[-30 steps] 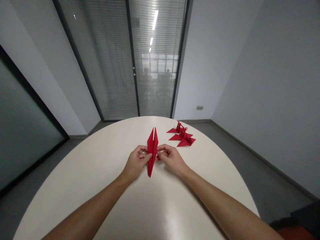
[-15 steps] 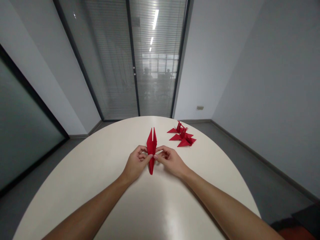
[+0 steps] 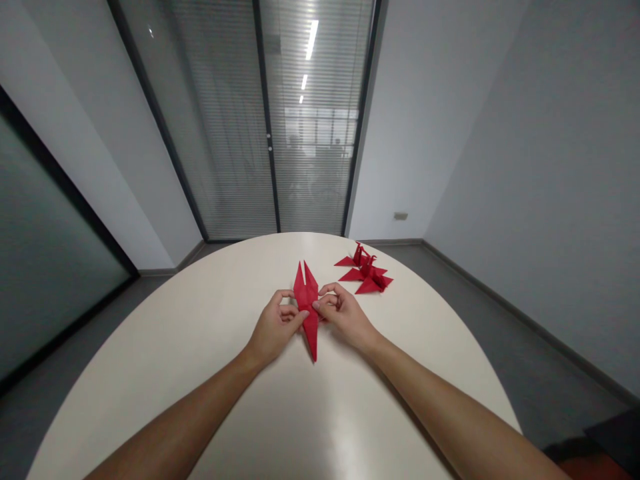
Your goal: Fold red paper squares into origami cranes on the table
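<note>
A red folded origami paper (image 3: 311,333) is held over the middle of the table, its two narrow points facing away from me and a single point facing toward me. On its left edge, my left hand (image 3: 277,325) pinches it, with the thumb on top and the fingers at the side and below. My right hand (image 3: 345,316) grips the opposite edge the same way, thumb tip near the paper's middle. The undersides of both sets of fingers are partly hidden.
Several finished red paper cranes (image 3: 367,273) stand close together at the table's far right. The round white table (image 3: 200,333) has its far edge near a glass partition with blinds (image 3: 315,187). Something dark and red (image 3: 595,453) shows at the lower right corner.
The folded paper has tilted and spread wider, its near point swinging toward me and to the right. My right hand has shifted slightly right and away; the left hand stays nearly in place.
</note>
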Demonstrator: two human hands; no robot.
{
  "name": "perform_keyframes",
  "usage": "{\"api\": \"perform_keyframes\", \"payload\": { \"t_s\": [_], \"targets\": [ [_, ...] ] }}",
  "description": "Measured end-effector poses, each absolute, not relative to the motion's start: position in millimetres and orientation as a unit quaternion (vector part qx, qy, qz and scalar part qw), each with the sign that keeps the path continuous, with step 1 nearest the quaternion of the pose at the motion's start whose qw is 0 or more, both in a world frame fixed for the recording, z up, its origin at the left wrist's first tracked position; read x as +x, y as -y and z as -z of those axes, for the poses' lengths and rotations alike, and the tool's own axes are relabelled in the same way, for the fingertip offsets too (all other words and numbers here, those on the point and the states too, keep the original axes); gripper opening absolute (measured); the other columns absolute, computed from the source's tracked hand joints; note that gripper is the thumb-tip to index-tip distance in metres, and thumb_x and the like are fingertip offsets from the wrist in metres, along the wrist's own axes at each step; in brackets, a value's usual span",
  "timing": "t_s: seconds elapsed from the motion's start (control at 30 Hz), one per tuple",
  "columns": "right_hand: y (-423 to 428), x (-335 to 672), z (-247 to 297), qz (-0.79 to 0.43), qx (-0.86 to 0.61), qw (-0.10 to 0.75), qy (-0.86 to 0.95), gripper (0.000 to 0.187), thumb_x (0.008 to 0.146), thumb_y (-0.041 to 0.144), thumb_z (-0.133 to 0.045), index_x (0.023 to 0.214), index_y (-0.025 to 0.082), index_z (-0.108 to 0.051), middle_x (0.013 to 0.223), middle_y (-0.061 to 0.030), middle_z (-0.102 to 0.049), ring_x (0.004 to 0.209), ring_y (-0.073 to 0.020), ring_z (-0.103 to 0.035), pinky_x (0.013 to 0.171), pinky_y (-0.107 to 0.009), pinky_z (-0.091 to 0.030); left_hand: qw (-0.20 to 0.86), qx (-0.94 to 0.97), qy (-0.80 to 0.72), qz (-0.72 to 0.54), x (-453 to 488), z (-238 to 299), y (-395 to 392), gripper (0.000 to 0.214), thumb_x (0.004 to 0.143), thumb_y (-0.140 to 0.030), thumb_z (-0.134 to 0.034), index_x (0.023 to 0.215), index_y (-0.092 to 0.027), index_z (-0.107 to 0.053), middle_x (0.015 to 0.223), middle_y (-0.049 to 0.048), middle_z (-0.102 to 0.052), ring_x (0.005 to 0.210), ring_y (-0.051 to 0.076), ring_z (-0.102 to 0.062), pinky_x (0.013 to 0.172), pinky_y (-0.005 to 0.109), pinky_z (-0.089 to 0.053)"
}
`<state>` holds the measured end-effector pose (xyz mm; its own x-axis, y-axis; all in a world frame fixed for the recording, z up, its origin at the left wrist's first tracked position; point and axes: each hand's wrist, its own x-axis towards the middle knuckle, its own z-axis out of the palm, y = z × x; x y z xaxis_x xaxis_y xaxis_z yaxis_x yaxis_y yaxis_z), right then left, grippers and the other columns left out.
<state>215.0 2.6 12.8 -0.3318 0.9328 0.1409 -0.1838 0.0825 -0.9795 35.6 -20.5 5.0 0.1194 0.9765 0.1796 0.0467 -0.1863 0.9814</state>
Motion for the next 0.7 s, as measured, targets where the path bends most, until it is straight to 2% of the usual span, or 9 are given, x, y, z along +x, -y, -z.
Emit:
{"api": "perform_keyframes", "payload": {
  "t_s": [0.07,0.17,0.2,0.27,0.33,0.37,0.43,0.5,0.7],
  "targets": [
    [-3.0,216.5,-12.5,-0.6,-0.343,0.458,0.56,0.05,0.072,0.048,-0.082,0.099,0.024,-0.048,0.07,0.0056,-0.067,0.056,-0.0133,-0.064,0.057,-0.026,-0.052,0.447,0.605,-0.45,-0.481,34.6,-2.1,21.2,0.05,0.084,-0.035,-0.066,0.126,-0.02,-0.043,0.064,-0.0054,-0.066,0.056,0.014,-0.062,0.056,0.023,-0.046],
    [-5.6,220.2,-9.6,-0.582,-0.376,0.43,0.579,0.047,0.072,0.047,-0.081,0.096,0.023,-0.048,0.066,0.0065,-0.065,0.051,-0.0137,-0.064,0.051,-0.024,-0.049,0.359,0.662,-0.496,-0.432,31.6,0.2,21.7,0.059,0.088,-0.03,-0.062,0.141,-0.02,-0.038,0.063,-0.0066,-0.065,0.055,0.014,-0.06,0.056,0.024,-0.043],
    [-6.9,221.7,-8.0,-0.568,-0.388,0.417,0.594,0.044,0.073,0.045,-0.08,0.094,0.022,-0.049,0.063,0.0066,-0.064,0.05,-0.0138,-0.063,0.049,-0.023,-0.047,0.317,0.686,-0.512,-0.408,30.6,-0.2,21.9,0.055,0.088,-0.028,-0.061,0.14,-0.021,-0.043,0.065,-0.0058,-0.065,0.056,0.015,-0.06,0.057,0.024,-0.044],
    [-9.4,224.9,-4.8,-0.529,-0.404,0.394,0.634,0.034,0.077,0.04,-0.076,0.09,0.021,-0.052,0.061,0.006,-0.062,0.05,-0.0136,-0.062,0.05,-0.023,-0.043,0.222,0.741,-0.519,-0.363,29.1,-2.8,22.7,0.035,0.087,-0.024,-0.061,0.122,-0.023,-0.061,0.072,-0.002,-0.068,0.065,0.016,-0.063,0.063,0.027,-0.047],
    [-11.1,228.2,-2.5,-0.471,-0.415,0.377,0.681,0.022,0.081,0.034,-0.071,0.088,0.019,-0.056,0.062,0.0046,-0.062,0.054,-0.013,-0.06,0.054,-0.023,-0.042,0.135,0.793,-0.49,-0.337,28.1,-6.0,23.7,0.016,0.087,-0.022,-0.061,0.1,-0.023,-0.07,0.087,0.0029,-0.071,0.083,0.02,-0.066,0.075,0.032,-0.051],
    [-11.5,229.8,-2.1,-0.437,-0.42,0.37,0.704,0.017,0.083,0.032,-0.069,0.087,0.019,-0.059,0.064,0.0035,-0.063,0.056,-0.0129,-0.06,0.056,-0.023,-0.042,0.105,0.811,-0.47,-0.334,27.7,-7.0,24.2,0.013,0.088,-0.021,-0.06,0.094,-0.023,-0.071,0.097,0.0049,-0.072,0.094,0.022,-0.066,0.083,0.034,-0.052],
    [-11.1,233.0,-3.3,-0.368,-0.43,0.354,0.744,0.011,0.084,0.028,-0.067,0.087,0.018,-0.064,0.07,0.0011,-0.066,0.062,-0.0136,-0.06,0.059,-0.024,-0.042,0.078,0.832,-0.438,-0.331,26.6,-7.1,24.7,0.016,0.089,-0.018,-0.058,0.095,-0.023,-0.073,0.114,0.0068,-0.07,0.109,0.024,-0.063,0.096,0.039,-0.051],
    [-9.8,236.1,-6.2,-0.318,-0.435,0.331,0.774,0.01,0.085,0.026,-0.065,0.09,0.018,-0.069,0.076,-0.0009,-0.069,0.067,-0.0148,-0.061,0.062,-0.025,-0.043,0.073,0.84,-0.431,-0.321,25.0,-4.6,24.3,0.021,0.09,-0.015,-0.056,0.101,-0.023,-0.073,0.122,0.0068,-0.069,0.114,0.024,-0.063,0.101,0.041,-0.05],
    [-9.9,243.7,-12.5,-0.23,-0.427,0.287,0.826,0.023,0.084,0.014,-0.059,0.1,0.02,-0.075,0.095,-0.0048,-0.075,0.075,-0.0169,-0.064,0.067,-0.027,-0.046,0.086,0.849,-0.423,-0.305,19.7,2.4,20.6,0.025,0.089,-0.013,-0.058,0.109,-0.022,-0.071,0.121,0.0055,-0.072,0.115,0.023,-0.065,0.104,0.041,-0.049]
  ]
}}
